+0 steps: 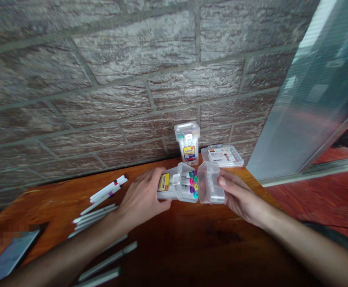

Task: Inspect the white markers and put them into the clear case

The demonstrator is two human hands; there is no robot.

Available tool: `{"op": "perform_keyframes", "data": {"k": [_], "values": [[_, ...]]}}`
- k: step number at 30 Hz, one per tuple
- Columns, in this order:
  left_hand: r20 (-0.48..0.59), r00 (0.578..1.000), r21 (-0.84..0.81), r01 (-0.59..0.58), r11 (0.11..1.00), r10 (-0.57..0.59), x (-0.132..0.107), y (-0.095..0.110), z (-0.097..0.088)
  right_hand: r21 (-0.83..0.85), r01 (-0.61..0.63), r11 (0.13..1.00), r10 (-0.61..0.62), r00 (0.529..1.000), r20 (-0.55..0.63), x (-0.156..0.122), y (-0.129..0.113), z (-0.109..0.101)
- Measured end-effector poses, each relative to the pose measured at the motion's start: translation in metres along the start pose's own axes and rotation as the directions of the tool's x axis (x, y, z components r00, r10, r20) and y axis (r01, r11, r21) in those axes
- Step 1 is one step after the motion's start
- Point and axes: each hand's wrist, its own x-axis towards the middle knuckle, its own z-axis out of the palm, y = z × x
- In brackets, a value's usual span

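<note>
My left hand (145, 191) is wrapped round a clear plastic marker case (169, 193) with a yellow label, tilted so its mouth points right. Several markers with purple, pink, green, yellow and teal cap ends (194, 185) show inside the mouth. In my right hand (236, 191) is the clear lid (211, 183), gripped by its right side and held close to the case's mouth. Whether lid and case touch at the hinge side I cannot tell.
A second marker case (188, 145) stands upright against the brick wall (174, 87). Right of it lies a flat clear box (223, 156). Loose white markers (106, 191) are spread on the wooden table (185, 239) at left, near a dark flat device (12, 253).
</note>
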Motion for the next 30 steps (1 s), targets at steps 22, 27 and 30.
{"op": "perform_keyframes", "data": {"k": [22, 27, 30], "values": [[0.015, 0.998, 0.011, -0.057, 0.998, 0.057, 0.001, 0.015, 0.014, -0.176, -0.065, 0.982, 0.057, 0.997, -0.052, 0.003, 0.003, 0.001], [0.025, 0.997, 0.018, -0.07, 0.997, 0.069, 0.0, 0.016, 0.017, -0.208, -0.078, 0.975, 0.066, 0.996, -0.06, 0.004, 0.004, 0.001], [0.021, 0.997, 0.021, -0.073, 0.997, 0.073, 0.0, 0.016, 0.02, -0.208, -0.082, 0.975, 0.067, 0.995, -0.079, 0.003, 0.004, 0.002]]}}
